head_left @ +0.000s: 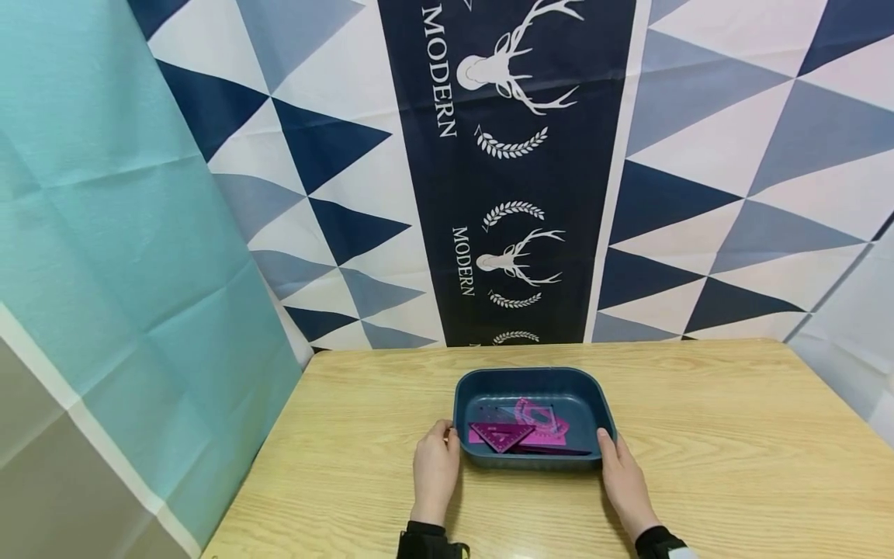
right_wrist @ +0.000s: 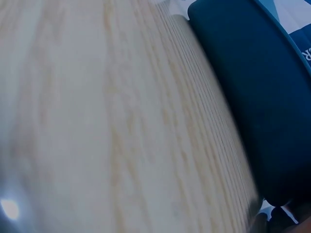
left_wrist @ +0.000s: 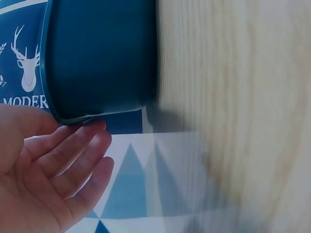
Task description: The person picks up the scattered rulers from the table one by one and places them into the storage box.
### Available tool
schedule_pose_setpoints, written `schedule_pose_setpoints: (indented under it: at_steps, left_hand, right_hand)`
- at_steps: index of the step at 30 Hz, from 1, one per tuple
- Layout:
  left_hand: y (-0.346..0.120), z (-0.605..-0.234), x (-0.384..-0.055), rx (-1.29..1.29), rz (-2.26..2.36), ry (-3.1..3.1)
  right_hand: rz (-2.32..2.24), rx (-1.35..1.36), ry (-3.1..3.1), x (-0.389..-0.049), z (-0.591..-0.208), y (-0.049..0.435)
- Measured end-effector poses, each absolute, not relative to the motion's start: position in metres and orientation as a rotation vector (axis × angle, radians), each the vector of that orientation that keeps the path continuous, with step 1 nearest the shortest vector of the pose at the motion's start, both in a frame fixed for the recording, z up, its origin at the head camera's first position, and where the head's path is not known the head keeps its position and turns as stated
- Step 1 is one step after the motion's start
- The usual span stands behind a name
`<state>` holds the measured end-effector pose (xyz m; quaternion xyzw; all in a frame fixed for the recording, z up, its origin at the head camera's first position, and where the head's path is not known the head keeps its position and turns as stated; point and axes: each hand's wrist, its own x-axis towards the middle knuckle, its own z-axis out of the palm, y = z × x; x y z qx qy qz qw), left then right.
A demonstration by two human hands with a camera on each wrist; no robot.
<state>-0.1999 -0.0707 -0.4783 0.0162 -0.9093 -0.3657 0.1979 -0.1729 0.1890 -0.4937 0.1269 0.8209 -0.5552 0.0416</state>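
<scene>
A dark blue rectangular basin (head_left: pixel 531 463) with rounded corners rests on the wooden table, its outer wall filling much of both wrist views. Inside lie a dark magenta set square (head_left: pixel 501 436), a pink protractor-like template (head_left: pixel 556 427) and a long thin purple piece (head_left: pixel 555 450), partly overlapping. My left hand (head_left: pixel 436 470) holds the basin's left rim; in the left wrist view its fingertips (left_wrist: pixel 97 127) meet the rim's underside. On the right side, my right hand (head_left: pixel 626 483) grips the rim with the thumb on top. Its other fingers are mostly hidden.
The light wooden table (head_left: pixel 349 435) extends around the basin. Behind it hangs a patterned cloth (head_left: pixel 517 171) with deer heads and triangles. A turquoise cloth (head_left: pixel 126 233) borders the left side.
</scene>
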Motion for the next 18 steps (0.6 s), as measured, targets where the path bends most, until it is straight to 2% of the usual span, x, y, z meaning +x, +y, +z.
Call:
schedule_pose_setpoints:
  at_steps: [10,18]
  left_hand:
    - [-0.07,-0.476,-0.205,0.036,-1.124,-2.514]
    - [-0.071,-0.465,-0.211,-0.033,-0.807,-2.583]
  right_hand:
    - [-1.684,0.354,2.529,-0.18,-0.493,0.191]
    - [-1.791,0.294,2.521,-0.187,-0.485,0.198]
